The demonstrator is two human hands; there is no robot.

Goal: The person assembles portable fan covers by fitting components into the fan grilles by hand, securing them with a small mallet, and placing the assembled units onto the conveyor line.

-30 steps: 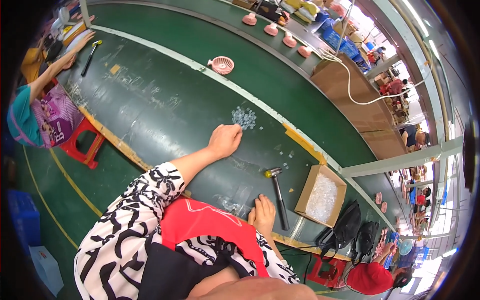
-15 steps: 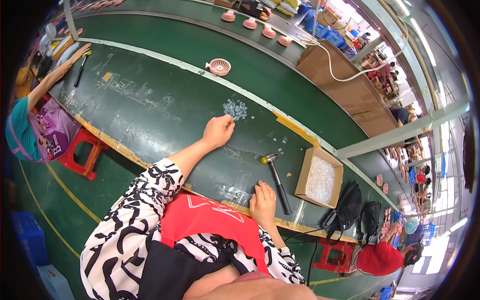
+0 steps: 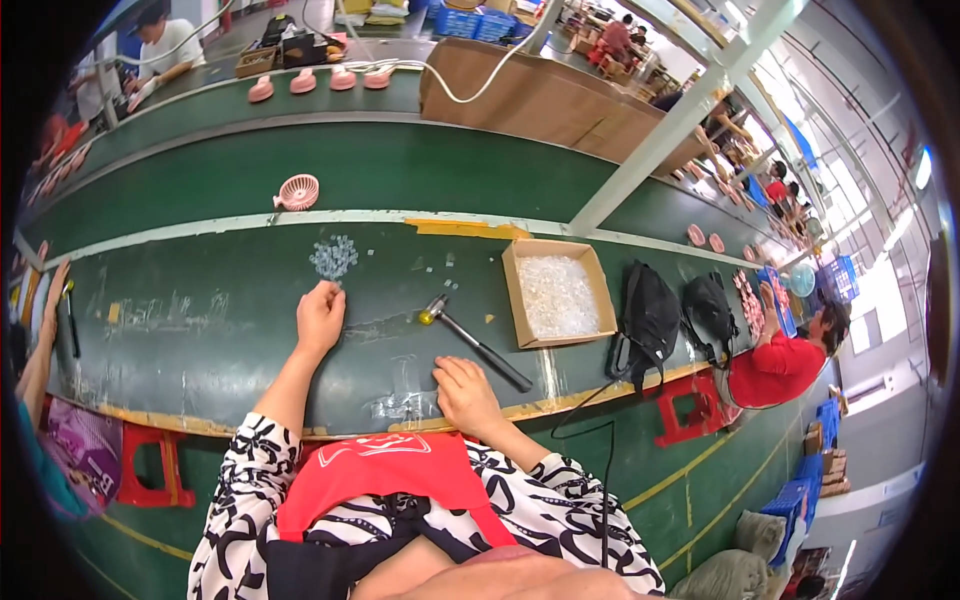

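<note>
My left hand (image 3: 321, 318) is at the near edge of a loose pile of small translucent bluish pieces (image 3: 334, 257) on the dark green workbench (image 3: 215, 345). Its fingers are curled together, and whatever they may hold is hidden. My right hand (image 3: 467, 394) rests palm down near the bench's front edge, fingers stretched out and holding nothing. Between my right hand and an open cardboard box (image 3: 511, 262) lies a hammer (image 3: 485, 350) with a yellow-tipped head and dark handle. Many clear small pieces (image 3: 556, 298) fill the box. A few loose pieces (image 3: 449, 262) are scattered left of it.
A pink round fan part (image 3: 298, 192) sits on the green conveyor belt (image 3: 400, 165) beyond the bench's pale rail. Black bags (image 3: 652, 318) stand right of the box. A co-worker's arm (image 3: 42, 330) reaches in at far left, near another hammer (image 3: 71, 320). A person in red (image 3: 780, 370) sits at right.
The view has swung to the right and levelled, so the bench things appear further left. My left hand stays closed by the pile; my right hand still rests on the bench.
</note>
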